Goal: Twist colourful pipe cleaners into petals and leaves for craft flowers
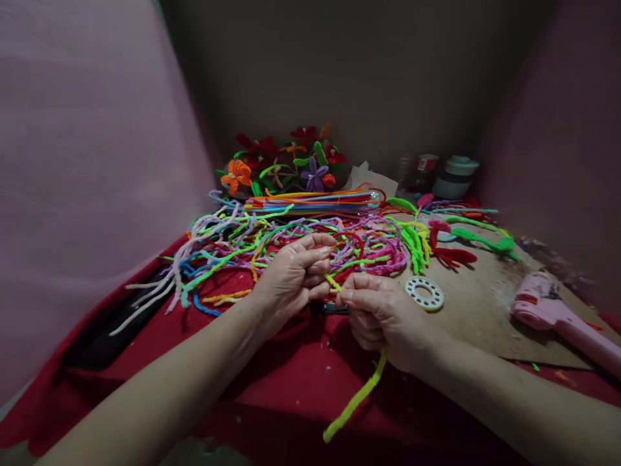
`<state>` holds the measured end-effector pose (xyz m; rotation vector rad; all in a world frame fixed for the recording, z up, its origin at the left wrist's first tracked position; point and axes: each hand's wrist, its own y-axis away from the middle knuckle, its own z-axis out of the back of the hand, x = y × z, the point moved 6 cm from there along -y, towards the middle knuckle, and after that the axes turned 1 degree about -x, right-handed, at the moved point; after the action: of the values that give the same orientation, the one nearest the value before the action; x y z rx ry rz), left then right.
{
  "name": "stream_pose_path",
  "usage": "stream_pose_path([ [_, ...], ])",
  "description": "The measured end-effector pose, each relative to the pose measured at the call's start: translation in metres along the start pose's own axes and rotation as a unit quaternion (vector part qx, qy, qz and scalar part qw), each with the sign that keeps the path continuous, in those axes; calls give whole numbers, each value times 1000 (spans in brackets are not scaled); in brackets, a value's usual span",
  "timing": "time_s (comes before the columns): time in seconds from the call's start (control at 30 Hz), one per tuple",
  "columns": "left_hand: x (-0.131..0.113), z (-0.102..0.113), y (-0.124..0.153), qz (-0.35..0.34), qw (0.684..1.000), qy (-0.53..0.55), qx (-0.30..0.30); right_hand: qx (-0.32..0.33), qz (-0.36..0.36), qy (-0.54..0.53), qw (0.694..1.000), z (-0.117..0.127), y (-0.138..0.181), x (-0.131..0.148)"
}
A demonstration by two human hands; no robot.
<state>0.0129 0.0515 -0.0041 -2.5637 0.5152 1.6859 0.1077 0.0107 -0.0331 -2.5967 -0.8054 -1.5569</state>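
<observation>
My left hand and my right hand meet over the red cloth. Both pinch the same yellow-green pipe cleaner. Its short top end shows between the two hands, and its long tail hangs down below my right hand towards me. A red pipe cleaner loop curves just behind my left fingers. A dark tool lies on the cloth under the hands. A big tangle of coloured pipe cleaners spreads out just beyond my fingers.
Finished pipe-cleaner flowers stand at the back. A bundle of straight pipe cleaners lies before them. On a cardboard sheet to the right lie a white ring disc and a pink glue gun. Jars stand at back right.
</observation>
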Motion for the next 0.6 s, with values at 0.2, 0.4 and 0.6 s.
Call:
stream_pose_path([
  [0.2,-9,-3,0,-71,994,-70,53,22,12,-9,1000,2,0,6],
  [0.4,-36,-16,27,-454,750,-479,52,51,22,-52,997,7,-2,13],
  [0.6,-19,-28,42,-555,538,-630,72,49,-4,-78,996,14,-7,12],
])
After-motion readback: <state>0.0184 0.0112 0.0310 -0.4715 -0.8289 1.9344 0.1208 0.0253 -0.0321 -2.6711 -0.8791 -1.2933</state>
